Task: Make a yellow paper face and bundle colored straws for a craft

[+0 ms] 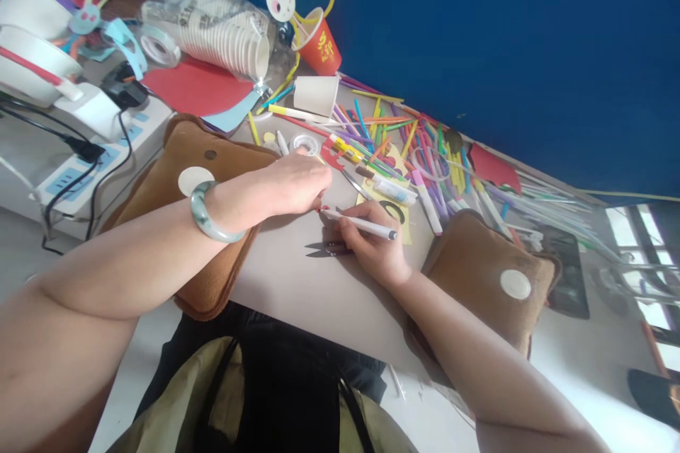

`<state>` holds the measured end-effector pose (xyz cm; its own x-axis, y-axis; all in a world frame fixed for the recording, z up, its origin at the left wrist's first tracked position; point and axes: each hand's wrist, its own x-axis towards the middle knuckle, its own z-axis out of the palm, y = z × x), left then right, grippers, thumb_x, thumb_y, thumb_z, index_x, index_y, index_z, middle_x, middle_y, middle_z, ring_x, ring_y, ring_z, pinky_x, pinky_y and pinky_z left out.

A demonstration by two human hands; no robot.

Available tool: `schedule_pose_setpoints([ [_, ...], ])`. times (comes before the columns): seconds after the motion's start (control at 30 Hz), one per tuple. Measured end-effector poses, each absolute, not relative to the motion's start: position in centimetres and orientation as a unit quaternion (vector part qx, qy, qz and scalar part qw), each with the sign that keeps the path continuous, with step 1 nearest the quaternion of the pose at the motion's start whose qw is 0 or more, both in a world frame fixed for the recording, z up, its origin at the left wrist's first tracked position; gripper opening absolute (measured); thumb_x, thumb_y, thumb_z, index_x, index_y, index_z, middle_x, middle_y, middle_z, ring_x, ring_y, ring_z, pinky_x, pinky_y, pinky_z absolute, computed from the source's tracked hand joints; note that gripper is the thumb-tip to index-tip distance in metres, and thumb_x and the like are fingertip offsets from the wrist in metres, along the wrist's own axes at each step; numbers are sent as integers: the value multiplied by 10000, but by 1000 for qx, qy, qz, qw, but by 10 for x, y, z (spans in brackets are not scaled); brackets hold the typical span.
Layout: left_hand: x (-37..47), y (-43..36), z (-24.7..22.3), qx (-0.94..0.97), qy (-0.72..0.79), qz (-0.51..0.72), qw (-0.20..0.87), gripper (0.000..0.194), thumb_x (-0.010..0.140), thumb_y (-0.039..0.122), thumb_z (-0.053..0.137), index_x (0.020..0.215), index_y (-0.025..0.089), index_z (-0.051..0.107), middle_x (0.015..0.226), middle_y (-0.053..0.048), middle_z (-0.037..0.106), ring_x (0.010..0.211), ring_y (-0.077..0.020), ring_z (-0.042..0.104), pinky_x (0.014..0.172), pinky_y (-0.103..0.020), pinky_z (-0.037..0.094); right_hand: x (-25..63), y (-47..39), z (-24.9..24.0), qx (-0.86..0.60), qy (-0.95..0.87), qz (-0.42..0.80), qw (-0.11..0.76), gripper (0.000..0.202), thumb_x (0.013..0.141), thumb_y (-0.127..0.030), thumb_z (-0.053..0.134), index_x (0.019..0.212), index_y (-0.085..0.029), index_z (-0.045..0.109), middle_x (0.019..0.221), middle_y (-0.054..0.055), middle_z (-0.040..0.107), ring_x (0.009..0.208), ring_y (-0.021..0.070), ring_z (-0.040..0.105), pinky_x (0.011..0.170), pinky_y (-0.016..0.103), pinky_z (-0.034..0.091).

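A white marker pen point(369, 225) with a dark end lies in the grip of my right hand point(380, 248). Its tip points left, close to the fingers of my left hand point(297, 182). The fingers of that left hand are pinched together; a tiny bit of red shows at them, but I cannot make out what they hold. On the table beneath my right hand are dark-bladed scissors point(321, 250), partly hidden. Just beyond the hands lie a yellow paper piece with a black ring point(393, 211), a red paper cutout point(332, 154) and a roll of clear tape point(305, 144).
Brown cushions point(472, 262) flank the work spot. Several coloured sticks point(372, 124) and markers are strewn along the blue wall. A red cup point(321, 46) with a rabbit cutout, bagged paper cups point(223, 35) and a power strip point(106, 163) with cables stand left.
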<state>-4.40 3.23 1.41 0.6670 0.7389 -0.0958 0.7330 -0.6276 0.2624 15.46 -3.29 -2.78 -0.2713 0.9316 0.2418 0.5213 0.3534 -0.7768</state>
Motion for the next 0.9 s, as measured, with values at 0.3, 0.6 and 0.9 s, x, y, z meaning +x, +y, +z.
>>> schedule_pose_setpoints([
  [0.3,-44,33,13,900,411,18,143,147,803,179,645,663,159,684,630,-40,650,706,-187,614,816,-346,427,154,-34,-28,-493,-738,292,356,100,889,-288,619,817,-222,597,622,-20,651,528,133,603,584,281,500],
  [0.6,-46,33,9,908,399,32,124,158,788,167,626,634,164,663,583,-29,620,653,-174,591,776,-335,433,154,-34,-26,-503,-737,292,345,116,893,-302,617,808,-229,591,618,-15,647,540,150,613,575,299,505],
  [0.9,-46,33,9,906,403,27,126,158,794,187,626,644,166,671,601,-29,634,668,-177,603,797,-335,433,154,-34,-26,-499,-740,283,352,110,880,-291,625,798,-232,583,584,-27,631,506,143,595,569,294,509],
])
